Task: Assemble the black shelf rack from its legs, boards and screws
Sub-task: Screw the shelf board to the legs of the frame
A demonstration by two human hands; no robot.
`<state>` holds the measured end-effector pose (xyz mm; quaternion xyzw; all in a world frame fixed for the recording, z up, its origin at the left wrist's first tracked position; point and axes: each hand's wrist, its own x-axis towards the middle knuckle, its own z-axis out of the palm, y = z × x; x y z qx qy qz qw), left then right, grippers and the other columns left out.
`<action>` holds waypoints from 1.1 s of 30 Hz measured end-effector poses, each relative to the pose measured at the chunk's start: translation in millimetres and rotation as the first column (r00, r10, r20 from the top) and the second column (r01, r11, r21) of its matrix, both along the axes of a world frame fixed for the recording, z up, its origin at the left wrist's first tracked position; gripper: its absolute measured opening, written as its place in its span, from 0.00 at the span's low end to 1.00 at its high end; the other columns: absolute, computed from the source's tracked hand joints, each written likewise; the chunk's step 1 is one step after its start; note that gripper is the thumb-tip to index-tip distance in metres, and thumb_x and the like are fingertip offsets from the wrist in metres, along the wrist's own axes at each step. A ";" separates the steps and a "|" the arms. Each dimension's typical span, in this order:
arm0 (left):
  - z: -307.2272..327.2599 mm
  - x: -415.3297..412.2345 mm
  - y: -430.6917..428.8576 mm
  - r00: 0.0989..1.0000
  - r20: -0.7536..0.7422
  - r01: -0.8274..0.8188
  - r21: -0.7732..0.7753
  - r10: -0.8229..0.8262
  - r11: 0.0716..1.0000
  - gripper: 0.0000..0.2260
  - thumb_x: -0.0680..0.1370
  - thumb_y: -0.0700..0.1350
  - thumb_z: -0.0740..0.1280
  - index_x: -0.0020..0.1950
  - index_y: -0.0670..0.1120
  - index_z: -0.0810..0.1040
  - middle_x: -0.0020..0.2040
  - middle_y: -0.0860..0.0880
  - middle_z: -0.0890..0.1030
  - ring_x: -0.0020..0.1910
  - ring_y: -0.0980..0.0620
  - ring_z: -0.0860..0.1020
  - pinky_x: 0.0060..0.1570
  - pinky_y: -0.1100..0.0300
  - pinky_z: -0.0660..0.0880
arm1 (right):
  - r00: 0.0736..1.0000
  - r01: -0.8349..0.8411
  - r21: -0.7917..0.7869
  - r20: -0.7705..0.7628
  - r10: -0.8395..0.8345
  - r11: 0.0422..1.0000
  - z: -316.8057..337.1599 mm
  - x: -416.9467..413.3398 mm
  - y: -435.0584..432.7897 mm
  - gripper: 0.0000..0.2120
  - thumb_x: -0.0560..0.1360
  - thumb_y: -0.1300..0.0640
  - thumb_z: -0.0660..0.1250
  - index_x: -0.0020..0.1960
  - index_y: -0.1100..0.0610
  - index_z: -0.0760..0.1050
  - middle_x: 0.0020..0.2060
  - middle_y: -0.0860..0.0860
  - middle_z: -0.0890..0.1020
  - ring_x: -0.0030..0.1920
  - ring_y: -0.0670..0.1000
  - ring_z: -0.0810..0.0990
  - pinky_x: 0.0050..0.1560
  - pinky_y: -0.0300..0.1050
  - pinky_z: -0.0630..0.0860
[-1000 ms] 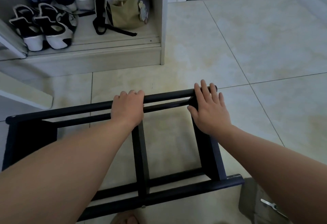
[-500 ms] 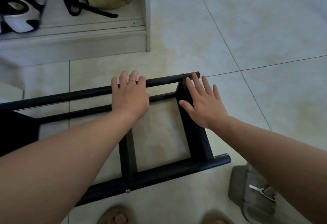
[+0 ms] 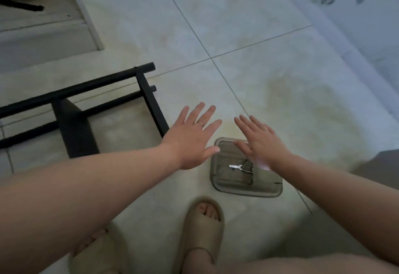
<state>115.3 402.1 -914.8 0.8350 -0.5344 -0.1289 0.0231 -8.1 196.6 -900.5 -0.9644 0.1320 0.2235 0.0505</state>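
Pale tiled floor [image 3: 269, 62], grout lines crossing toward 12 o'clock. Black shelf rack [image 3: 74, 131]: partly built, lying on the floor at 9 o'clock. Hands: left hand [image 3: 192, 137], centre, fingers spread, empty, ring on one finger; right hand [image 3: 259, 144], at its 3 o'clock, fingers spread over a grey tray [image 3: 244, 193], contact cannot be told. Tray holds a small flat wrench [image 3: 234, 166]. Beige sandal [image 3: 200, 230], 6 o'clock.
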 end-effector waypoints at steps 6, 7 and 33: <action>-24.7 -45.9 -26.0 0.951 -0.125 0.287 0.024 -0.282 0.958 0.29 0.82 0.63 0.55 0.76 0.46 0.64 0.82 0.43 0.47 0.81 0.44 0.41 0.78 0.47 0.42 | 0.984 0.132 0.118 -0.138 -0.115 0.984 -44.7 -52.7 -36.0 0.24 0.85 0.47 0.54 0.80 0.49 0.59 0.75 0.51 0.69 0.73 0.56 0.68 0.69 0.52 0.68; -31.8 -52.2 -27.8 0.937 -0.138 0.332 0.053 -0.322 0.942 0.28 0.82 0.63 0.56 0.75 0.46 0.67 0.82 0.43 0.49 0.81 0.44 0.42 0.78 0.47 0.42 | 0.976 0.152 0.119 -0.175 -0.130 0.981 -54.4 -57.7 -38.6 0.24 0.85 0.47 0.54 0.80 0.50 0.60 0.75 0.51 0.70 0.73 0.56 0.69 0.68 0.52 0.69; -94.0 -76.2 -25.8 0.908 -0.116 0.410 0.051 -0.402 0.911 0.15 0.85 0.53 0.55 0.64 0.47 0.75 0.69 0.44 0.75 0.79 0.46 0.54 0.78 0.48 0.38 | 0.965 0.059 -0.060 -0.251 -0.073 0.996 -159.6 -58.1 -50.9 0.08 0.80 0.63 0.63 0.59 0.59 0.73 0.56 0.58 0.76 0.51 0.62 0.79 0.42 0.51 0.72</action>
